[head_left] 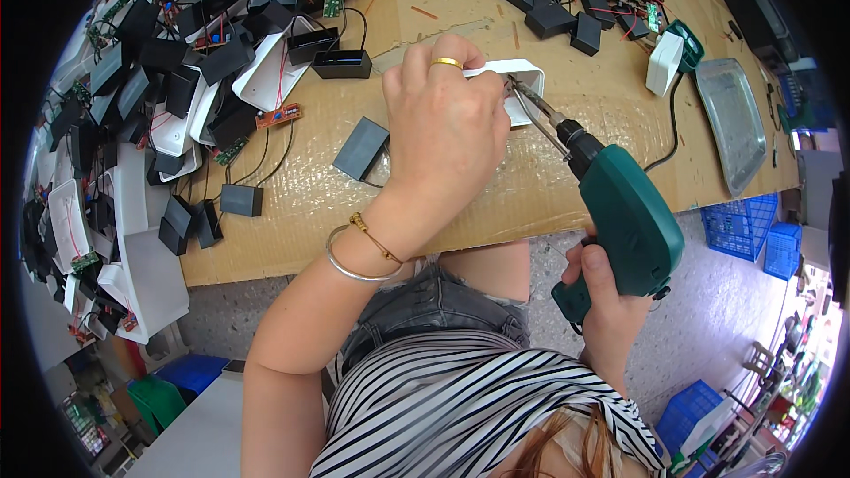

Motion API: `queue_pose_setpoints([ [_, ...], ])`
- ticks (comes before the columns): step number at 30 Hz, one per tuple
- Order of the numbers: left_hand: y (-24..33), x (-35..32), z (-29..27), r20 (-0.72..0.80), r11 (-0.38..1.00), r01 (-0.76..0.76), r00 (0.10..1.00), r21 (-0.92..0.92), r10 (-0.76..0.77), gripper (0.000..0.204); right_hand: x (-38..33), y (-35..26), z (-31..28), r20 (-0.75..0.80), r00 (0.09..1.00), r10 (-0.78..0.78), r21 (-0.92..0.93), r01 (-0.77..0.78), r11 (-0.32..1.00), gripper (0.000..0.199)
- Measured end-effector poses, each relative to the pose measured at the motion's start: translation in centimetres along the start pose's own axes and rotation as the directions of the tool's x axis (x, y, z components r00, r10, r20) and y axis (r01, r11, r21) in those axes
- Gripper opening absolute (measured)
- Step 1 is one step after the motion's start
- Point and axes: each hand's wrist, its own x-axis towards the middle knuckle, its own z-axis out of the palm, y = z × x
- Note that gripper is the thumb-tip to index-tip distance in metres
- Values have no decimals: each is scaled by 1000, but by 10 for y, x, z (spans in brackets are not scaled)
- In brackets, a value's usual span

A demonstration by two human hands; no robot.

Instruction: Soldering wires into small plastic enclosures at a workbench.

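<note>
My left hand [447, 128] is closed over a white plastic housing [522, 117] on the cardboard-covered table, its fingers hiding the housing's left part and whatever they pinch inside. In my right hand [609, 296] is a green pistol-shaped soldering gun [633, 217], gripped by its handle. The gun points up and left, with a thin metal tube beside its tip, and the tip reaches into the open housing close to my left fingertips. Just left of my left wrist lies a small dark grey box [361, 149], with a cable running from it under the hand.
Piled on the left are white housings [266, 75], black boxes [232, 60] and circuit boards with wires. Another cluster of black boxes [551, 21] sits at the back. At the right are a metal tray [733, 124] and a green-and-white corded device [666, 62]. Blue crates [742, 223] stand beyond the table edge.
</note>
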Motion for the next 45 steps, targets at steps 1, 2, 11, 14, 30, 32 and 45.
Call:
queue_pose_setpoints([
  [1,0,0,0,3,1000,0,1000,2,0,6,0,0,0,1,1000,0,0,0,1000,35],
  [2,0,-1,-1,5,1000,0,1000,4,0,6,1,-2,0,10,1000,0,0,0,1000,34],
  [11,-1,-1,0,35,1000,4,999,-21,-4,8,1,-4,0,4,999,-35,-26,35,999,26],
  [14,-1,-2,1,28,1000,1,1000,-18,0,8,2,-3,-1,13,1000,-29,-39,29,999,25],
  [30,-1,-2,0,37,1000,9,999,-19,-8,7,-5,-5,-4,-33,999,-35,31,36,999,44],
  [32,0,-2,-1,38,1000,-1,999,-16,2,7,-9,-2,-9,-37,997,-68,79,71,994,46],
  [45,1,-1,-1,46,1000,5,999,2,-5,6,-8,-3,-3,-43,999,-30,89,34,995,44],
])
